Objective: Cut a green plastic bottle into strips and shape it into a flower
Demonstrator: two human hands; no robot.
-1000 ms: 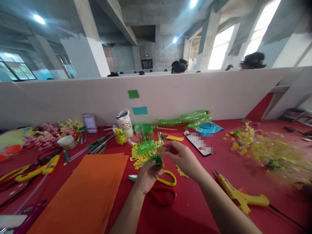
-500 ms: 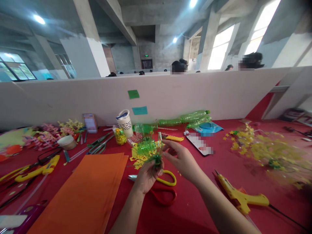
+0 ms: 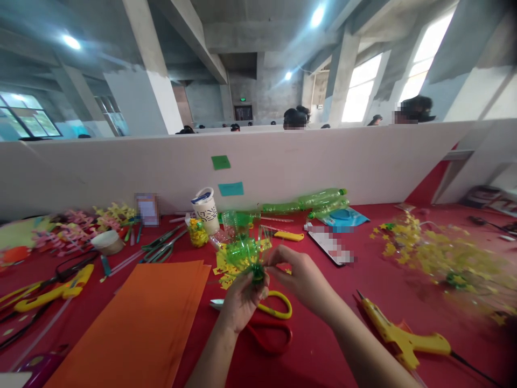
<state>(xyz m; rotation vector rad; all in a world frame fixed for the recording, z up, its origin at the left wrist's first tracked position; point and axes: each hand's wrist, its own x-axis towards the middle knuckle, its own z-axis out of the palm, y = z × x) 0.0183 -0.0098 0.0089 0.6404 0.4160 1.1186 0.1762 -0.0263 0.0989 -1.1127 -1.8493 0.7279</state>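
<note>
My left hand is closed around the dark green neck of a cut plastic bottle, which points down toward me, with thin clear strips fanning up from it. At the neck's right side, the bent thumb and fingers of my right hand pinch close to a strip; whether they grip it is hard to see. Behind the hands lie a bright green bottle piece and yellow paper scraps with star shapes. Under my left hand rest scissors with one yellow and one red handle.
Orange sheets lie on the left, beside a yellow glue gun. A second glue gun is at right, near yellow star sprays. A phone, white cup and green bottles stand or lie before the white partition.
My right hand has come down and closer to the bottle neck, its fingers drawn in more. The view has tilted up slightly. My left hand keeps its hold.
</note>
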